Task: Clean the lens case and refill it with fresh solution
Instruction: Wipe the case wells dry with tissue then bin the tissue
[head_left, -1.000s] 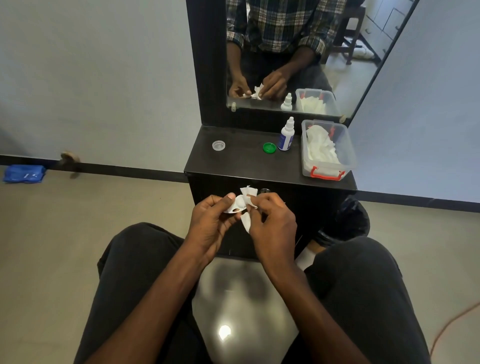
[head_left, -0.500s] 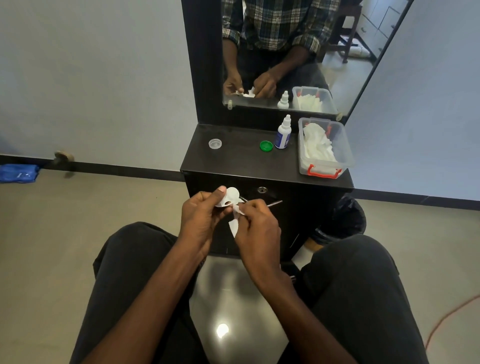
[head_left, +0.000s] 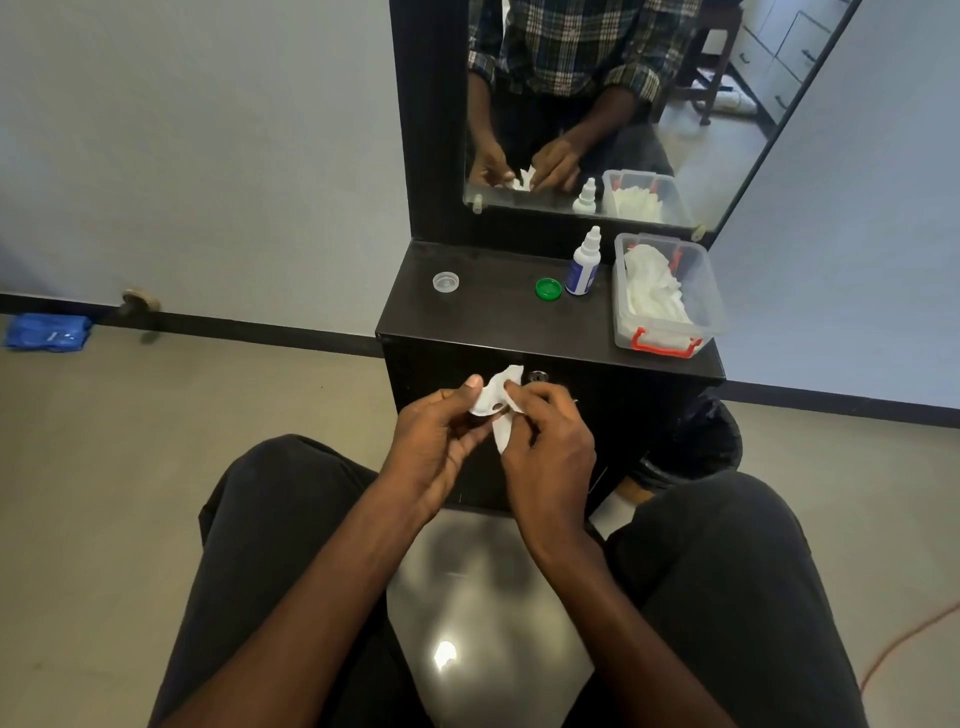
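My left hand (head_left: 434, 447) pinches a white lens case (head_left: 488, 399) in front of the dark cabinet (head_left: 498, 317), thumb on its upper edge. My right hand (head_left: 545, 447) holds a white tissue (head_left: 503, 435) against the case, and part of the tissue hangs below my fingers. On the cabinet top lie a clear cap (head_left: 445, 281) at the left and a green cap (head_left: 548, 288) beside the white solution bottle (head_left: 584, 265), which stands upright with its nozzle uncovered.
A clear plastic box (head_left: 670, 332) with red clips holds white tissues at the right of the cabinet top. A mirror (head_left: 623, 104) rises behind. A black lined bin (head_left: 691, 441) stands on the floor at the right. A blue cloth (head_left: 47, 331) lies far left.
Both hands stay together at the case; the tissue has shifted around it as my right fingers work. The view has shifted slightly.
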